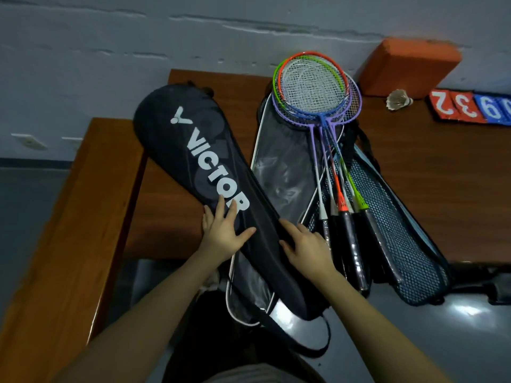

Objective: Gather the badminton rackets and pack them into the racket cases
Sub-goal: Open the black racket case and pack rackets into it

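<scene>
A brown wooden bench [442, 172] runs along a grey-blue wall [193, 37] whose paint is cracked and peeling in long streaks. A second wooden piece [69, 230] — lower, at the left — meets it at an angle. Two pale wall sockets [29, 142] sit low on the wall. The floor [456, 341] is dark grey and glossy, catching dim reflections — the light is low.

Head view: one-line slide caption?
Both hands rest on black Victor case; rackets lie stacked on open case beside it.
</scene>
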Available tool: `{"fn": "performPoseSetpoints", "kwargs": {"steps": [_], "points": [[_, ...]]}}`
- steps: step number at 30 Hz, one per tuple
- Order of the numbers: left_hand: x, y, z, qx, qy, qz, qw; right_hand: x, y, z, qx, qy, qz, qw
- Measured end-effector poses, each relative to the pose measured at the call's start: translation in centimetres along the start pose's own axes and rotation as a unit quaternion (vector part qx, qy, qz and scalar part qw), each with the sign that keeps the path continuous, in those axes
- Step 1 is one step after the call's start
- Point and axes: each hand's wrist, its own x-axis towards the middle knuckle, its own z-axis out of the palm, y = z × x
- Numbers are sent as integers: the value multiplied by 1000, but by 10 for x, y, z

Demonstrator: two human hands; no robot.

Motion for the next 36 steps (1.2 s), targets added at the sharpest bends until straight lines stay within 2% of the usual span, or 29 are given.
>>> {"fn": "performPoseSetpoints", "kwargs": {"steps": [3,5,7,12,17,22,30,36], "points": [[5,-13,-7,6,41,20,999,-1,-8,7,31,9,2,999],[1,-12,-6,-15,87,-21,996,6,-17,8,56,7,10,998],[-8,-7,0,-41,94,-50,993,16,-25,8,64,-1,20,998],[-19,-3,14,-118,93,-37,988,26,-30,8,92,-21,38,995],[-27,2,2,-236,125,2,964,24,-38,0,118,15,-8,993],[-34,13,-33,-249,160,31,955,20,-52,-15,175,80,-42,980],[-36,-2,-98,-200,164,64,964,19,-107,-19,266,135,-15,954],[-15,-35,-127,-170,165,47,970,47,-151,-5,266,125,16,956]]}}
